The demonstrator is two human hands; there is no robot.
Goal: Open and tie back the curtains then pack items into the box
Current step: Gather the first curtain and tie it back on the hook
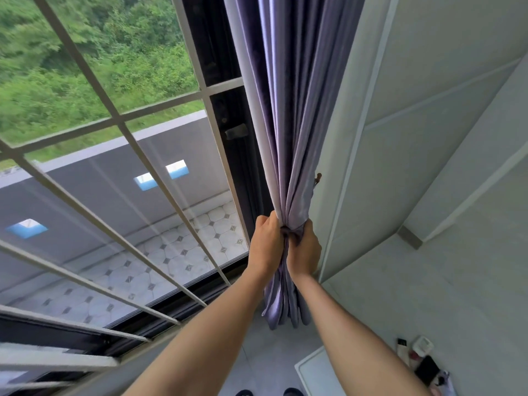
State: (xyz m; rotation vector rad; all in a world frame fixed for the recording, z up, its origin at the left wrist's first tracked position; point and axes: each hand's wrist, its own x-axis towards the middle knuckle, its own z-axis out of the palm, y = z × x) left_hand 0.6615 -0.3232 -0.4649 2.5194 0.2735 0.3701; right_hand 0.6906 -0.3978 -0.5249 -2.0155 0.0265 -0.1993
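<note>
Surroundings: a large window with pale metal grille bars point(114, 121) fills the left of the view, with green trees and a tiled balcony floor point(183, 252) outside; a pale panelled wall point(428, 138) stands to the right, carrying a small brown wall hook point(318, 177) just beside the fabric; a white bench corner point(317, 372) lies at lower right, and beyond it small items point(423, 361), too blurred to name, sit on the grey floor; two dark shoe tips point(268, 392) show at the bottom edge. Task object: the long purple pleated curtain point(285, 110) hangs between the dark window frame and the wall, drawn into a narrow bundle; its folds pinch to a waist at hand height and flare again below, the hem ending just above the floor. Grip: the left hand point(267, 241) and right hand point(304, 248) close round the gathered waist from either side, fingers curled into a darker purple band of fabric point(291, 234) there; whether this is a separate tie cannot be told.
</note>
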